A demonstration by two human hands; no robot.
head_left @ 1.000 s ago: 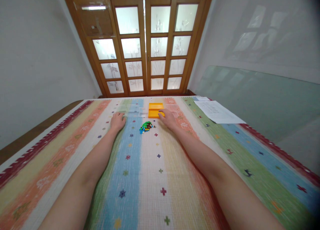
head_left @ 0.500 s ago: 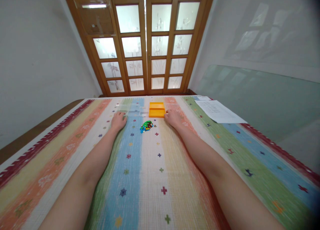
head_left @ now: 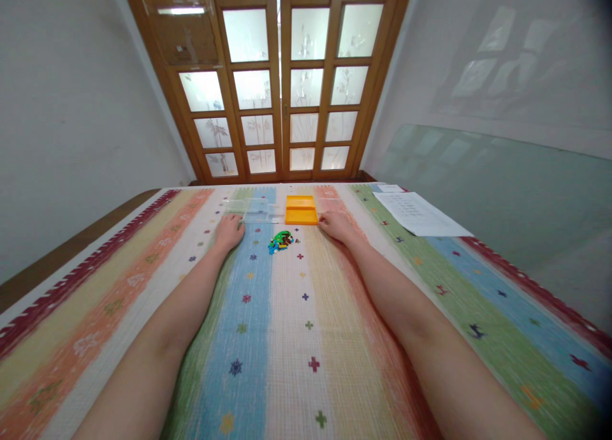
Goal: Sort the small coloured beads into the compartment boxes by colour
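On the striped cloth lies a yellow two-part tray [head_left: 301, 208], with a clear plastic box [head_left: 255, 210] to its left. A small pile of green, blue and brown pieces [head_left: 281, 242] sits just in front of them. My left hand [head_left: 230, 231] rests at the near left corner of the clear box, fingers curled. My right hand [head_left: 335, 227] is beside the tray's near right corner, fingers bent and close together. Whether either hand grips anything is too small to make out.
A printed white sheet [head_left: 415, 212] lies at the right of the table, with a smaller paper [head_left: 389, 188] behind it. The patterned tablecloth [head_left: 296, 338] stretches toward me. Wooden glazed doors stand beyond the table's far edge.
My right hand has shifted slightly right, a little away from the tray's side. My left hand has moved very slightly right. The tray, box and pieces look the same.
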